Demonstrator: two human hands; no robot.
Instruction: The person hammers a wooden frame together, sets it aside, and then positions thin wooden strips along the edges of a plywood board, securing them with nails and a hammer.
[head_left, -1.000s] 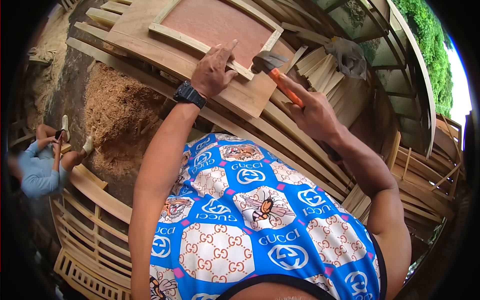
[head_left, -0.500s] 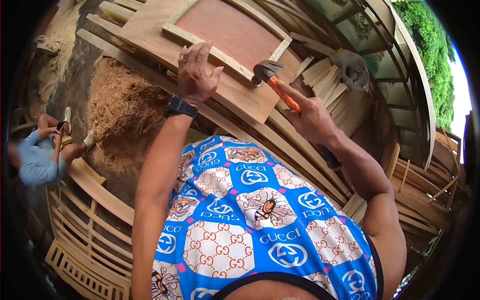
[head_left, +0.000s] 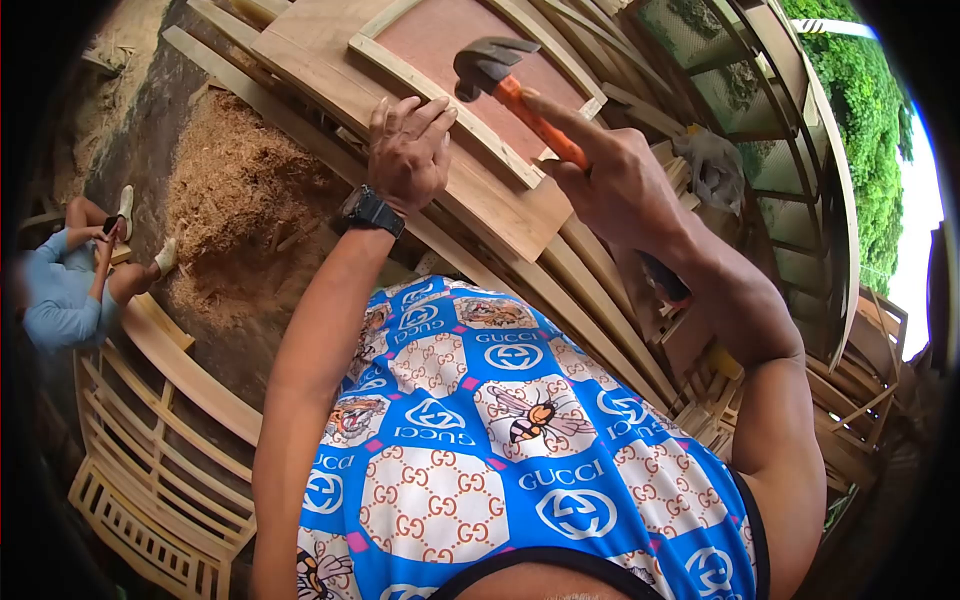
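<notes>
My right hand (head_left: 625, 185) is wrapped round the orange handle of a claw hammer (head_left: 520, 100), its dark steel head raised over the frame. Below it lies a pale wooden frame (head_left: 455, 130) with a reddish-brown panel (head_left: 425, 45) inside. My left hand (head_left: 410, 155) lies palm down, its fingers stretched over the near rail of that frame. Under the frame is a wide wooden board (head_left: 520, 215). A black watch sits on my left wrist.
Long timber strips run beneath the board. A sawdust heap (head_left: 245, 175) lies to the left, near a seated person (head_left: 75, 295) in light blue. A slatted wooden piece (head_left: 165, 450) stands at lower left. Glazed frames (head_left: 770, 130) and a plastic bag (head_left: 715, 170) are at right.
The hammer has risen from the frame's near corner and moved left, over the panel. My left hand has shifted slightly right and down in view, its fingers now on the rail.
</notes>
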